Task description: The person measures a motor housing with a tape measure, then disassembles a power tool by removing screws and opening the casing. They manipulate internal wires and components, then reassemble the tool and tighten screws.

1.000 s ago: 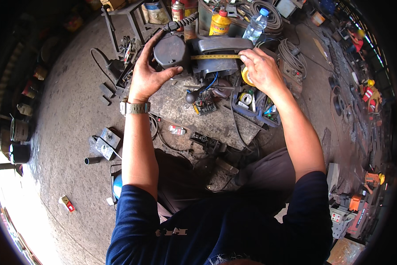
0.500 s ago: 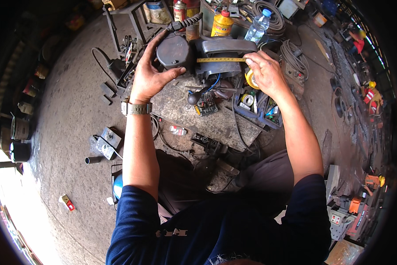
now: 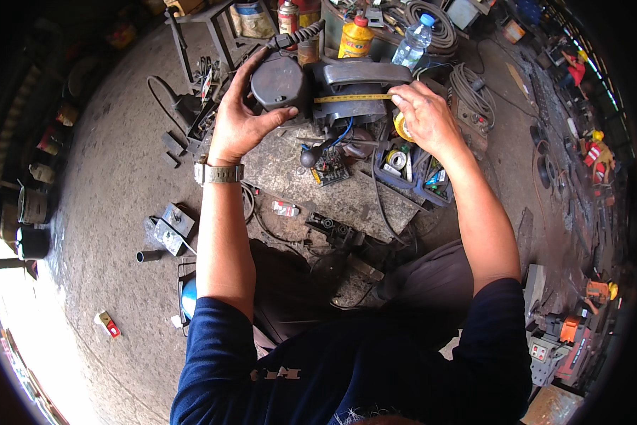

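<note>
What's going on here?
Someone is holding a tape against a machine. The left hand grips the dark, rounded end of the machine. The right hand holds the yellow tape, pulled out along the machine's body. A yellow bottle and a water bottle stand just beyond.

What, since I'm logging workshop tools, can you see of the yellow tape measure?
The tape measure shows a rounded yellow case and a thin yellow blade with dark markings. The right hand grips it at the blade's right end, partly hiding the case. The drawn-out blade stretches nearly level across the dark machine; its material, and whether they touch, is unclear.
</note>
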The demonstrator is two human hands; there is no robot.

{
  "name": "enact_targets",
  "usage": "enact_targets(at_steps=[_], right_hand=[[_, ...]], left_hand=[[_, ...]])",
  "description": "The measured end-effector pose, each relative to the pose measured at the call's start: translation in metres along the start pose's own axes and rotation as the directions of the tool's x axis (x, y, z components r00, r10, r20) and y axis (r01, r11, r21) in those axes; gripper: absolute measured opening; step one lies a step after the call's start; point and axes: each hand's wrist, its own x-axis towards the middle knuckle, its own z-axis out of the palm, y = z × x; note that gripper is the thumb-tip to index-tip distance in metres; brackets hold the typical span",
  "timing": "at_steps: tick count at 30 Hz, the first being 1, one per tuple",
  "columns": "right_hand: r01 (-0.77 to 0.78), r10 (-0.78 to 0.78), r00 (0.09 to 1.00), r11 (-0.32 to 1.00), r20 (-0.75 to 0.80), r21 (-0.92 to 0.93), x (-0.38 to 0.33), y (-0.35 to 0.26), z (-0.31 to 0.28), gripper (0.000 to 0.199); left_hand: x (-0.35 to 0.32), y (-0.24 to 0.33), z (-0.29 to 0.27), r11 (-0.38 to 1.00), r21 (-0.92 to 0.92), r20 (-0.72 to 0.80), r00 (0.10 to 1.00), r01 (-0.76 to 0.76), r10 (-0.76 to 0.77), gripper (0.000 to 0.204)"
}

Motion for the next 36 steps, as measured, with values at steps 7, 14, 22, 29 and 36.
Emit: enact_targets(at_steps=[7, 14, 22, 29, 36], right_hand=[[-0.016, 0.016, 0.999, 1.0, 0.044, 0.0, 0.003, -0.004, -0.004, 0.026], [-0.097, 0.094, 0.995, 0.988, 0.034, 0.12, -0.02, 0.009, 0.001, 0.026], [-0.276, 0.272, 0.961, 0.943, 0.048, 0.186, -0.051, 0.024, 0.005, 0.03], [-0.318, 0.333, 0.943, 0.92, -0.028, 0.228, -0.061, 0.048, 0.003, 0.036], [-0.47, 0.475, 0.878, 0.825, 0.067, 0.312, -0.08, 0.072, 0.0, 0.04]], left_hand=[[-0.001, 0.003, -0.001, 1.0, -0.012, 0.001, 1.0, 0.007, -0.007, 0.099], [0.001, -0.006, 0.004, 0.979, 0.154, -0.025, 0.99, -0.135, 0.141, 0.097], [0.002, -0.011, 0.006, 0.976, 0.207, -0.122, 0.988, -0.069, 0.096, 0.099], [0.017, -0.015, 0.022, 0.932, 0.349, -0.201, 0.964, -0.096, 0.175, 0.093], [0.062, -0.018, 0.041, 0.931, 0.35, -0.166, 0.971, -0.104, 0.171, 0.077]])
